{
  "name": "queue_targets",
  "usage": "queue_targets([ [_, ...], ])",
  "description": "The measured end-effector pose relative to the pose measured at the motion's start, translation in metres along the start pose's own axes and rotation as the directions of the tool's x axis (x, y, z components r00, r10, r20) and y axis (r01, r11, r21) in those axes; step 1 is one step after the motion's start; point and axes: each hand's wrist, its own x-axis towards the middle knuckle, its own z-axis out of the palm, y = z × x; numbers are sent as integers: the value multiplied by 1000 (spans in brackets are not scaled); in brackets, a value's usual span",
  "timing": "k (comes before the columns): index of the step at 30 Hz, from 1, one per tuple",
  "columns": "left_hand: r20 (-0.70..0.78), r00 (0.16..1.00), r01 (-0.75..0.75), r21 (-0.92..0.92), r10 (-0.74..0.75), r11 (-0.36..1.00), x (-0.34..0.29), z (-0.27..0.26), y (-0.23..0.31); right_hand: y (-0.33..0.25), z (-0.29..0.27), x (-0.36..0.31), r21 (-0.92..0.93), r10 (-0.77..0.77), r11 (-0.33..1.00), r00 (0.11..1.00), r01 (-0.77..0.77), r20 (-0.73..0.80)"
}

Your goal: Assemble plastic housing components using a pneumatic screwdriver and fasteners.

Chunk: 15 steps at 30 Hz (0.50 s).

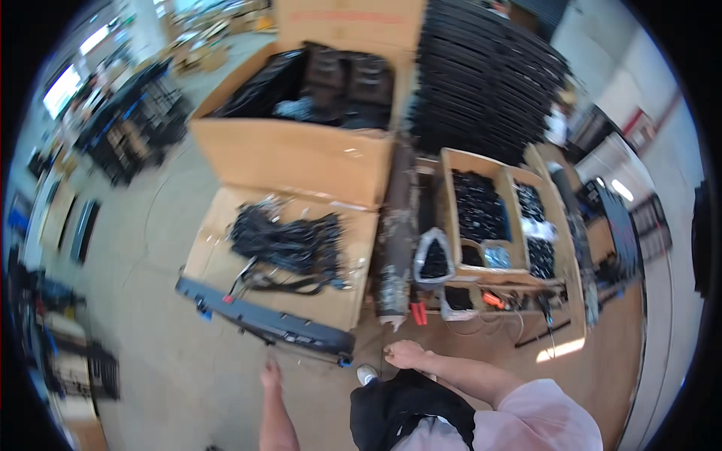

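My left hand hangs low over the floor, below a long black bar-shaped part with blue bits at its ends. Motion smears its fingers, so their state and any contents are unclear. My right hand is in front of my body with its fingers curled in; whatever they may hold is hidden. It is nearest the bar's right end, with a visible gap between. Behind the bar, a heap of black straps or cables lies on a cardboard-covered surface.
A large open carton with black packed goods stands behind the heap. To the right are a dark upright roll, a divided cardboard box of small black parts and red-handled pliers. Stacked black panels rise behind.
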Motion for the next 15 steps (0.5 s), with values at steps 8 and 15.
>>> queue_targets([
  [8,577,816,-341,411,49,846,-183,177,-43,149,52,-113,83,354,928,929,-363,106],
  [15,775,513,-809,293,369,511,-309,311,164,252,55,-164,340,283,905,958,-254,-39],
])
